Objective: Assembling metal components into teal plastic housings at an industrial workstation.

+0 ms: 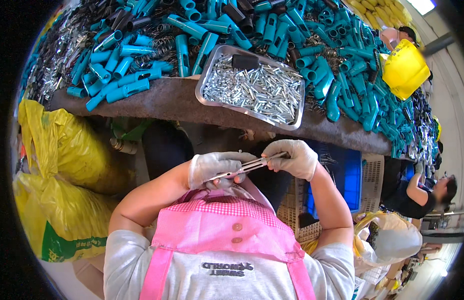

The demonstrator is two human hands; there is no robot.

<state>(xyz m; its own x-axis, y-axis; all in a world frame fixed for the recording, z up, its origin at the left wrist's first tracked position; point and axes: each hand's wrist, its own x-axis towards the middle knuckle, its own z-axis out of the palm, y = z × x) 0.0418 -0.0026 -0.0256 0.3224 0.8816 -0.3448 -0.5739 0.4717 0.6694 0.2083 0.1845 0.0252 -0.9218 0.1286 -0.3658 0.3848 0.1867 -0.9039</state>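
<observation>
Both my hands wear pale, thin gloves and meet in front of my chest. My left hand (212,166) is closed round one end of a slim slotted metal part (253,164), silver in colour. Its other end is pinched by the fingers of my right hand (298,157). Whether this is one piece or two fitted together, I cannot tell. Just beyond the hands, a metal tray (200,89) of small silver pins (262,92) rests on the bench edge. A black block (245,61) lies among the pins.
Teal slotted tubes (134,90) and springs (164,45) heap the bench (157,102). Yellow sacks (67,210) stand at left. A blue crate (349,180), white basket (374,175) and open sack (392,237) are at right. A yellow container (405,70) and another person (417,195) are farther right.
</observation>
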